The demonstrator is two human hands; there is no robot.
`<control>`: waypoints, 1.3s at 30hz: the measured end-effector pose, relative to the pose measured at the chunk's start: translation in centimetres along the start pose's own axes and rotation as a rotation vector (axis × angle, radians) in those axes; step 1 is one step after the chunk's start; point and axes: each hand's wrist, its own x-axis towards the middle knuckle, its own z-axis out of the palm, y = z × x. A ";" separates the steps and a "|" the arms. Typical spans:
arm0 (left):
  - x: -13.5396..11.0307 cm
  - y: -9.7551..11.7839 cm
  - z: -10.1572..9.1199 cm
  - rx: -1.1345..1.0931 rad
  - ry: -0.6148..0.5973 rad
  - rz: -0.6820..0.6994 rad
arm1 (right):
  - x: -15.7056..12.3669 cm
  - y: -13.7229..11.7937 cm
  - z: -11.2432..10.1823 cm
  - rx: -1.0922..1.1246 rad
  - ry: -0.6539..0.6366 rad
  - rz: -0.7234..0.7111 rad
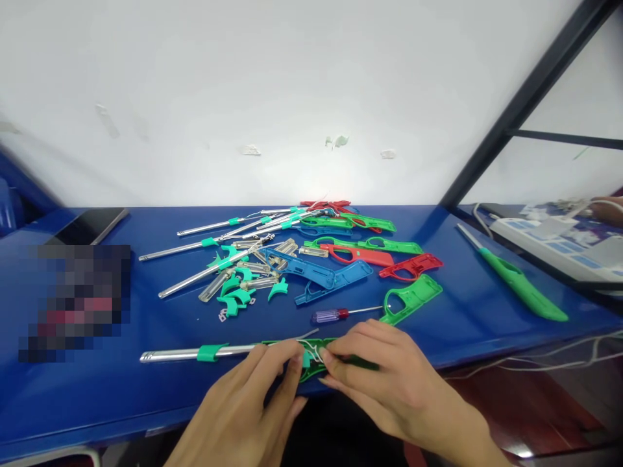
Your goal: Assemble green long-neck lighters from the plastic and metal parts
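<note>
My left hand (248, 395) is closed, thumb and forefinger pinching near the teal trigger (306, 359) in an opened green lighter shell (311, 373). White wires (314, 350) loop out of this shell, and a metal lighter tube (180, 355) with a teal clip (207, 353) runs off to its left. My right hand (389, 370) is closed over the shell's right part, its thumb and fingertips at the wires. Fingers hide much of the shell's inside. Beyond my hands lie a purple-handled screwdriver (331, 315) and the other green shell half (413, 299).
Behind, a pile holds blue shell halves (311, 269), a red shell (413, 266), clear fuel tanks (214, 285), teal triggers (236, 299) and metal tubes (195, 280). A whole green lighter (523, 285) lies right, near power strips (549, 243). A phone (92, 224) rests back left.
</note>
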 end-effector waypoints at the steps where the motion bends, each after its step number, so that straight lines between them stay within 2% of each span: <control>1: -0.1 -0.2 0.0 0.020 -0.006 0.010 | 0.0 0.0 0.0 0.009 0.008 0.005; 3: -0.4 -0.4 0.1 0.080 -0.008 0.032 | 0.0 0.0 -0.1 0.026 0.026 0.020; 10: 0.1 -0.2 0.1 0.253 0.117 0.102 | -0.2 0.1 0.0 0.033 0.079 0.034; 18: -1.0 -1.6 0.2 0.064 0.169 0.038 | -0.4 0.1 0.3 0.106 0.146 0.049; 23: -1.9 -3.5 -0.7 0.011 0.211 -0.083 | -0.7 0.3 -0.1 0.166 0.255 0.091; 27: -1.8 -4.5 -1.0 0.004 0.139 -0.064 | -0.6 0.0 -0.2 0.079 0.130 0.170; 32: -1.3 -4.2 -0.5 -0.027 0.103 -0.042 | 0.0 -0.5 0.0 -0.020 -0.050 0.172; 39: -1.2 -3.8 -0.4 -0.075 0.112 -0.048 | 0.8 -0.7 -0.4 -0.037 -0.041 0.180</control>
